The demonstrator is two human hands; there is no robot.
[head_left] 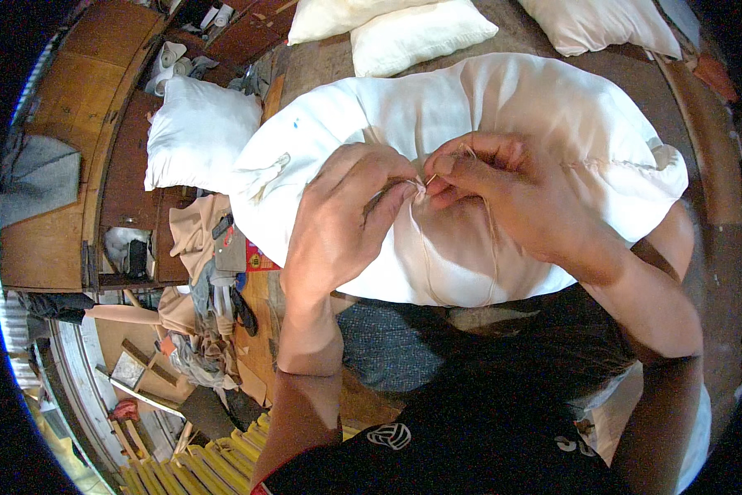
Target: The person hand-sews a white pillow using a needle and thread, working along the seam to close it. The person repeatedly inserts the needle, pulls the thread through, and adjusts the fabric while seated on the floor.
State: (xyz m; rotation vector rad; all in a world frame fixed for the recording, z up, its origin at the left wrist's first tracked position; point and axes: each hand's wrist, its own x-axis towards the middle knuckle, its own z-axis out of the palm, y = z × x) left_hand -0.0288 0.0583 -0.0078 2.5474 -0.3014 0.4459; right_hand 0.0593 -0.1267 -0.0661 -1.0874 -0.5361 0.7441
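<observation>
A large, plump white cushion (420,107) lies across my lap, its fabric gathered into creases. The fingertips of my left hand (334,219) are closed in a pinch on a small gathered fold of the cushion's fabric near its middle. Close beside them, my right hand (544,202) pinches a thin needle (431,178) between thumb and fingers, its tip at the fold. Pale thread (495,239) loops down from my hands over the front of the cushion. Another gathered tuft (269,177) shows on the cushion's left side.
Beyond the cushion lie a white pillow (425,37) and others like it, one at the far right (606,25). Another white pillow (196,136) rests at the left by a wooden cabinet (53,239). Crumpled cloths (198,231) are heaped nearby. Yellow slats (198,466) show at lower left.
</observation>
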